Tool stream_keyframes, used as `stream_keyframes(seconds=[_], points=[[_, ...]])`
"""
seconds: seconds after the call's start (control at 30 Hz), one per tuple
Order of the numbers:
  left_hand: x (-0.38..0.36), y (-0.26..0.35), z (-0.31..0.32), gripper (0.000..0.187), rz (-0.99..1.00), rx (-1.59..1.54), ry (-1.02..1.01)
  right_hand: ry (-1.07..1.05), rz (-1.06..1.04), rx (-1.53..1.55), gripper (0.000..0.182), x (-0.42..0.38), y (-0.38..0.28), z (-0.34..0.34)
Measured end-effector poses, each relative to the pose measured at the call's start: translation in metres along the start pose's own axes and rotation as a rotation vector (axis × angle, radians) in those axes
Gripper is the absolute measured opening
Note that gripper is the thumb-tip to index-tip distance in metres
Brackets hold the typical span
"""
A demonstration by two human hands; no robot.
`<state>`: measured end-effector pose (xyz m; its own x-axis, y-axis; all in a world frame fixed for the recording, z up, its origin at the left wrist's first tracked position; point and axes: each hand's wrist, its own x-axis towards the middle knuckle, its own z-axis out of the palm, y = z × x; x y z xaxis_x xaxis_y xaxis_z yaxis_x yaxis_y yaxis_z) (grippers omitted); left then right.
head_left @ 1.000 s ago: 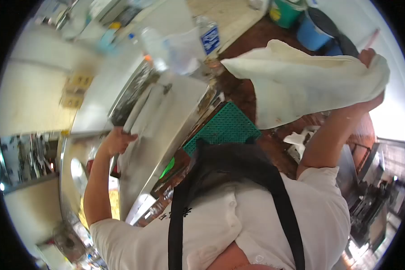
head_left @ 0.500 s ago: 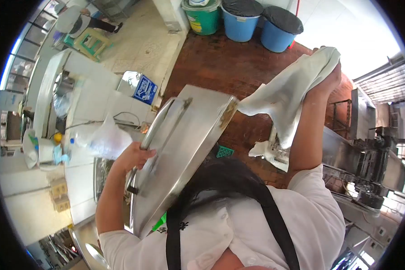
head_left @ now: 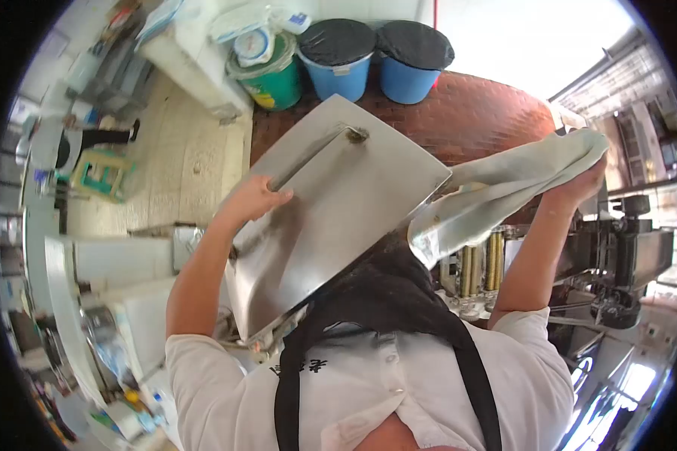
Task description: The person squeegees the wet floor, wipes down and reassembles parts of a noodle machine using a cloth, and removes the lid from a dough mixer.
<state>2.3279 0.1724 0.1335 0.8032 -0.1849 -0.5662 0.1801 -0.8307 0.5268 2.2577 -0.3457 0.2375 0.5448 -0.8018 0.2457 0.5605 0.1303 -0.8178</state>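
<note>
My left hand point(head_left: 257, 200) is closed round the bar handle point(head_left: 308, 159) of a large stainless-steel panel, like a lid or door point(head_left: 338, 203). The panel is held tilted in front of my apron, and a dark brown stain marks the upper end of the handle. Out to the right, my right hand point(head_left: 583, 184) grips one end of a long, off-white cloth point(head_left: 496, 192). Bunched in my fingers, the cloth hangs down to the left, its far end beside the panel's right corner. Part of my right fingers is hidden by its folds.
Brass-coloured rollers point(head_left: 493, 261) of a machine sit below the cloth. Blue lidded buckets point(head_left: 337, 71) and a green bucket point(head_left: 274, 83) line the wall ahead. Farther left, a person point(head_left: 56, 146) is near a green-and-yellow stool point(head_left: 101, 174). More machinery point(head_left: 624, 263) stands at right.
The view has turned. The panel now shows its broad face more fully. My right hand has moved lower and outward, and the cloth is stretched more sideways. Both hands keep their holds.
</note>
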Motion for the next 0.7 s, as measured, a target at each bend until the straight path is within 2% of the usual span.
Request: stream_keyframes(seconds=[0.1,0.17,0.23,0.27,0.37,0.47,0.57,0.7], points=[[0.107,0.021,-0.025,0.057,0.223,0.186,0.089,0.076,-0.154,-0.139,0.033,0.030,0.025,-0.006],[0.161,0.056,-0.039,0.050,0.217,0.284,0.055,0.116,-0.254,-0.451,0.027,0.058,0.055,-0.021],[0.222,0.090,-0.050,0.048,0.213,0.363,0.021,0.127,-0.262,-0.471,0.025,0.087,0.086,-0.025],[0.251,0.101,-0.050,0.047,0.229,0.409,0.021,0.214,-0.368,-0.753,0.027,0.097,0.103,-0.017],[0.347,0.130,-0.051,0.045,0.275,0.531,0.049,0.186,-0.280,-0.593,0.034,0.155,0.151,-0.006],[0.432,0.155,-0.055,0.045,0.294,0.604,0.113,0.255,-0.242,-0.703,0.037,0.217,0.180,0.015],[0.524,0.188,-0.068,0.045,0.275,0.622,0.129,0.331,-0.230,-0.674,0.037,0.273,0.195,0.026],[0.654,0.220,-0.081,0.052,0.191,0.603,0.147,0.327,-0.412,-1.106,0.038,0.319,0.217,0.044]])
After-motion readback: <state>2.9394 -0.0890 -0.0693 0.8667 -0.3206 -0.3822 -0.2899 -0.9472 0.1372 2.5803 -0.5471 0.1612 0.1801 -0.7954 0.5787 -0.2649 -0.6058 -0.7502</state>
